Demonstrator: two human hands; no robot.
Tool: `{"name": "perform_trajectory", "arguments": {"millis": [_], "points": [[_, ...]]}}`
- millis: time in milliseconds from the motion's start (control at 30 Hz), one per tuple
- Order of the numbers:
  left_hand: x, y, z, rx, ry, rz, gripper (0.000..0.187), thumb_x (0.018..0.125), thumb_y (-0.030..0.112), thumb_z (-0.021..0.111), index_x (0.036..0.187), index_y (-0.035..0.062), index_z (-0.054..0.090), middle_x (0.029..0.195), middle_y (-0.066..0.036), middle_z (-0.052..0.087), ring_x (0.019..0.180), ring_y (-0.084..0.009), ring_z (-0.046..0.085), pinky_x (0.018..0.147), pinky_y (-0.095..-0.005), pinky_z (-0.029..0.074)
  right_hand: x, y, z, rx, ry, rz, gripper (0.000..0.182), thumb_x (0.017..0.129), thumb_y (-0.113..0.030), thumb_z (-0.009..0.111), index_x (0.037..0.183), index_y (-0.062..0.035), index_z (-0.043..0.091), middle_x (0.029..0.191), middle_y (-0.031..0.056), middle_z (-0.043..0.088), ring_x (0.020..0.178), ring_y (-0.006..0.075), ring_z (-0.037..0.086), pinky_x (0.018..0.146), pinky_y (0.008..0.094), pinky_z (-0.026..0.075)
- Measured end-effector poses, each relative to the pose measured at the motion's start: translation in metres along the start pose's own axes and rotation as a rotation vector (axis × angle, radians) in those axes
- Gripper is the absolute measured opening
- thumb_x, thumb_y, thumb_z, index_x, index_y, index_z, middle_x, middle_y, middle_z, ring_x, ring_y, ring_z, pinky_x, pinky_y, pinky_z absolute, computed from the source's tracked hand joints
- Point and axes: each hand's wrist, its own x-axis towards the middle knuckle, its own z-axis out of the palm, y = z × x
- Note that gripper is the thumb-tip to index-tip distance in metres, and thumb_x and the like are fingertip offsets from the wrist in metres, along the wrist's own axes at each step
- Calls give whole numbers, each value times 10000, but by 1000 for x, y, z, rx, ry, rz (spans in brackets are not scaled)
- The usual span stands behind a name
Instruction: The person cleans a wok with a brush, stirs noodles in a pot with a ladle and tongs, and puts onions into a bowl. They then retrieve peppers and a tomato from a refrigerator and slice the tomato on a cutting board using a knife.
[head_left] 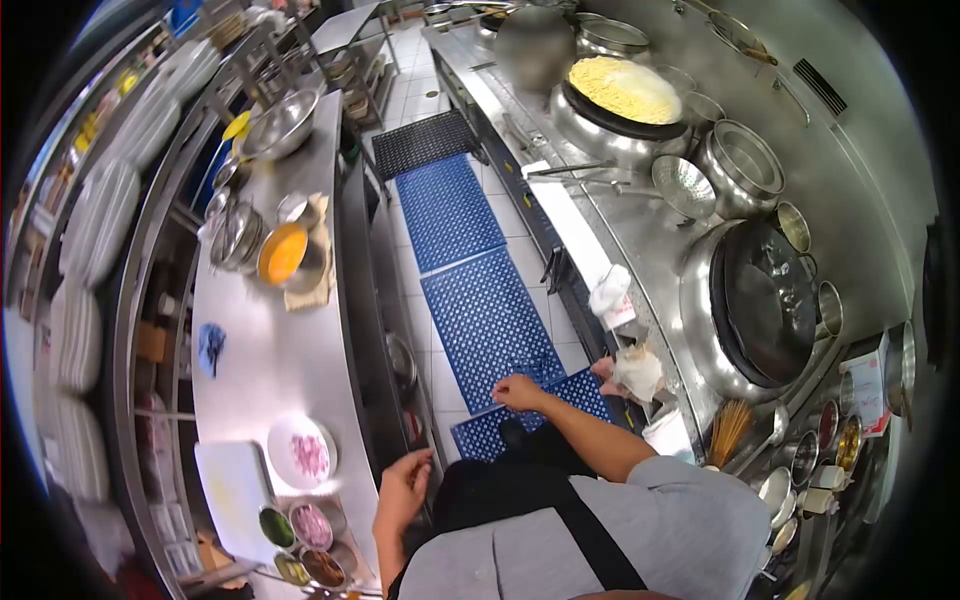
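Note:
My left hand (402,486) is beside the edge of the steel counter (285,380), its fingers loosely bent and a little apart, with nothing visible in it. My right hand (518,393) hangs over the blue floor mat (490,320), fingers curled in; I see nothing in it. On the counter nearest my left hand are a white bowl (284,463) with chopped pink pieces, a white cutting board (222,485), and small metal containers, one with chopped pink bits (312,526) and one with chopped greens (275,527).
Further along the counter stands a bowl of orange liquid (285,255) on a cloth. Across the aisle, a black wok (770,300) sits on the range, and a farther wok holds yellow food (620,88). A perforated ladle (683,187) and a bamboo brush (732,430) lie there.

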Motion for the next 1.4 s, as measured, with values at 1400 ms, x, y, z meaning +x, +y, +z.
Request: {"name": "perform_trajectory", "arguments": {"millis": [1400], "points": [[1125,207,-297,-493,205,-111,347,1013,124,641,1323,-29,610,1078,-91,721,964,-141,688,893,-294,542,801,-494,-716,66,191,-296,285,912,-88,729,1191,-32,730,943,66,696,768,116,624,714,268,520]]}}
